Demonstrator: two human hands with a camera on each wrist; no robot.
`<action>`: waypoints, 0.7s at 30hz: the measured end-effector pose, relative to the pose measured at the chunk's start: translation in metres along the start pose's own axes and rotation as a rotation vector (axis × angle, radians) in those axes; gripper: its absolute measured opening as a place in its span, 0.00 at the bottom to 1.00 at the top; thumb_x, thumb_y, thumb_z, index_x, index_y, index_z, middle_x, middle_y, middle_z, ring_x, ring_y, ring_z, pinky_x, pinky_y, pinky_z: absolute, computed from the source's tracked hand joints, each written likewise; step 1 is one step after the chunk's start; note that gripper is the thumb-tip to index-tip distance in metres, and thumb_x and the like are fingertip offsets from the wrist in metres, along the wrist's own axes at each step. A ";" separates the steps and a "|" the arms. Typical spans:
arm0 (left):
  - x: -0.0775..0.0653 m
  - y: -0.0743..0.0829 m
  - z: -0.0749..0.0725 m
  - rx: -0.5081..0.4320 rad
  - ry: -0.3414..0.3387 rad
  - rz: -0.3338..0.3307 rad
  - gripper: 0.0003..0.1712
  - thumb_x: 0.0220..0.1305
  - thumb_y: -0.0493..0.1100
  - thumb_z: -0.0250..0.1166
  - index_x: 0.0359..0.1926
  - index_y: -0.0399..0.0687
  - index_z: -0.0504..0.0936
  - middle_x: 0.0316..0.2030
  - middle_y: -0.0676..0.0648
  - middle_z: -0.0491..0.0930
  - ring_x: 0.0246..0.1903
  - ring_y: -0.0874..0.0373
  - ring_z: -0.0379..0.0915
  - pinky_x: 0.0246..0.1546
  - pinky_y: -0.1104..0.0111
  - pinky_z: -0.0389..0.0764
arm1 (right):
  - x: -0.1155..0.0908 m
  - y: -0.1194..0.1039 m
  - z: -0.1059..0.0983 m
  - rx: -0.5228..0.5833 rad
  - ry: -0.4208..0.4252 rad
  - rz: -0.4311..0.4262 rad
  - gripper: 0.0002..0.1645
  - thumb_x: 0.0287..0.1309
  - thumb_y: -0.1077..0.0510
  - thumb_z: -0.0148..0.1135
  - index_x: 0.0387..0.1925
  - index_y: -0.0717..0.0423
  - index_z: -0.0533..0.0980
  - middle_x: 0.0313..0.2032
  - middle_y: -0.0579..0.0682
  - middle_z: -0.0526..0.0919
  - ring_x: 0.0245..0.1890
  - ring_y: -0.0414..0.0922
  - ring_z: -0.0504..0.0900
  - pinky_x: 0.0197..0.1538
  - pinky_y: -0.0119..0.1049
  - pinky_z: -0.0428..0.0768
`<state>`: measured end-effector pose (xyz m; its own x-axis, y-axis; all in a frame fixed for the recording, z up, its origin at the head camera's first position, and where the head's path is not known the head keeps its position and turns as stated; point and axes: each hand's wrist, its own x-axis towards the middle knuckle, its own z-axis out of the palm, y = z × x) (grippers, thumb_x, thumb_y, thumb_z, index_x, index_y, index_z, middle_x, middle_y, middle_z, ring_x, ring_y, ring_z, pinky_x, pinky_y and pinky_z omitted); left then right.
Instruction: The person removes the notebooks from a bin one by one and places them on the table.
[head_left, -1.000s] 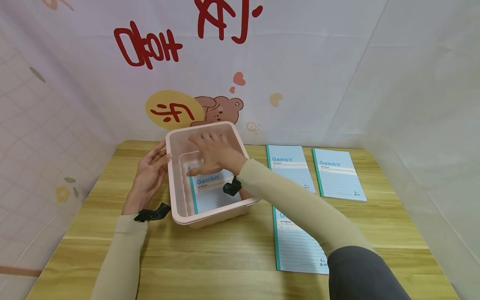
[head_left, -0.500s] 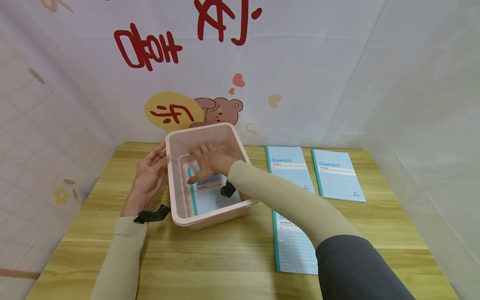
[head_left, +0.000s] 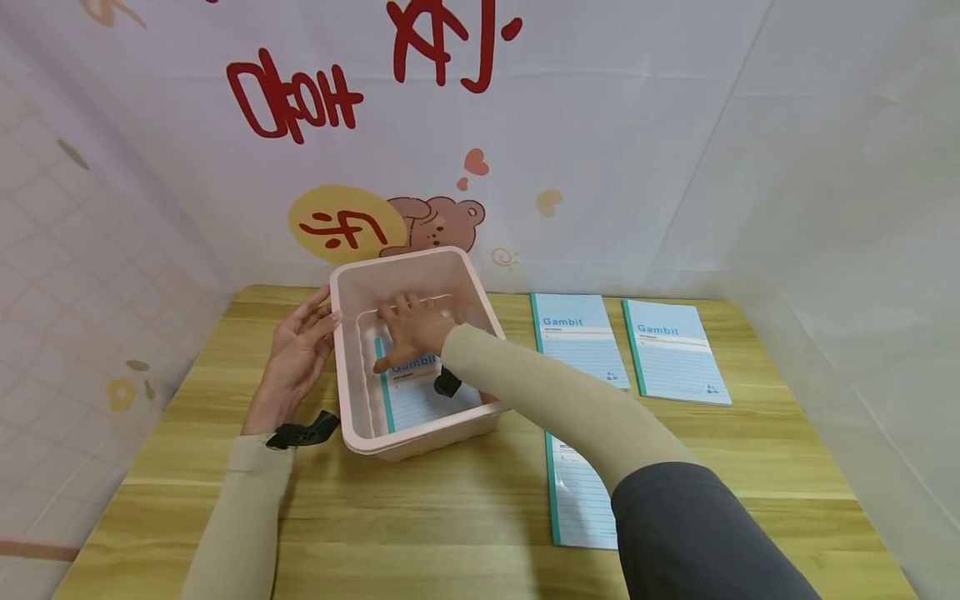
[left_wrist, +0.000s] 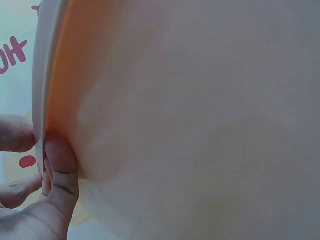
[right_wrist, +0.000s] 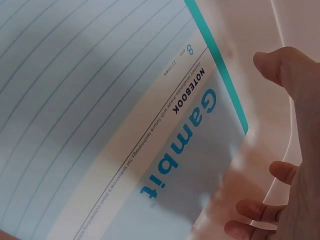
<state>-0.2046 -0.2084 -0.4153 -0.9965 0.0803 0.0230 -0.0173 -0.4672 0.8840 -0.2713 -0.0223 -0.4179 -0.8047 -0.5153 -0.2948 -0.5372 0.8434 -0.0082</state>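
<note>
A pale pink plastic storage bin (head_left: 408,440) stands tilted a little on the table. My left hand (head_left: 296,350) holds its left rim, with the thumb under the lip in the left wrist view and fingertips on the other side. Inside the bin lies a light blue Gambit notebook (head_left: 427,402) with a teal spine. My right hand (head_left: 412,329) reaches into the bin with fingers spread, over the top end of the notebook. Its thumb and fingertips (right_wrist: 250,231) show beyond the notebook's spine and top edge in the right wrist view, holding nothing.
Three more Gambit notebooks lie on the wooden table right of the bin: one at the back (head_left: 573,333), one further right (head_left: 675,350), and one in front (head_left: 581,500), partly hidden by the right sleeve. A printed white curtain (head_left: 600,167) stands behind.
My right hand has moved down and slightly toward me, deeper into the bin, its fingers still spread. The left hand keeps its hold on the rim, and the bin stays in place.
</note>
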 end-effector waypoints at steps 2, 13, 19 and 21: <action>0.000 -0.001 0.000 -0.003 0.002 0.001 0.42 0.71 0.29 0.62 0.79 0.36 0.52 0.54 0.45 0.71 0.47 0.63 0.76 0.48 0.77 0.84 | 0.000 0.000 0.000 -0.021 0.004 -0.004 0.60 0.51 0.16 0.58 0.77 0.40 0.54 0.73 0.51 0.60 0.70 0.48 0.62 0.76 0.52 0.66; 0.000 -0.002 -0.001 -0.019 0.001 0.006 0.41 0.71 0.29 0.61 0.79 0.35 0.53 0.53 0.45 0.73 0.46 0.63 0.78 0.46 0.77 0.85 | 0.005 -0.004 0.006 0.006 -0.077 -0.023 0.61 0.53 0.17 0.58 0.78 0.43 0.54 0.74 0.50 0.61 0.71 0.48 0.62 0.77 0.46 0.64; 0.001 -0.002 -0.002 -0.003 0.000 0.012 0.40 0.71 0.29 0.61 0.78 0.34 0.54 0.54 0.45 0.72 0.47 0.63 0.77 0.47 0.77 0.85 | 0.007 -0.004 0.012 -0.022 -0.059 -0.051 0.62 0.50 0.17 0.60 0.75 0.47 0.57 0.72 0.53 0.62 0.69 0.49 0.63 0.73 0.49 0.69; 0.001 -0.002 -0.001 0.007 0.001 0.007 0.41 0.71 0.29 0.62 0.79 0.35 0.54 0.55 0.45 0.72 0.47 0.63 0.77 0.48 0.76 0.85 | 0.007 -0.004 0.013 -0.019 -0.059 -0.046 0.59 0.49 0.17 0.61 0.73 0.46 0.59 0.71 0.53 0.62 0.68 0.49 0.63 0.71 0.50 0.72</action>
<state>-0.2055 -0.2082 -0.4174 -0.9966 0.0767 0.0288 -0.0098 -0.4615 0.8871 -0.2714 -0.0268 -0.4327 -0.7630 -0.5434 -0.3500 -0.5786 0.8156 -0.0051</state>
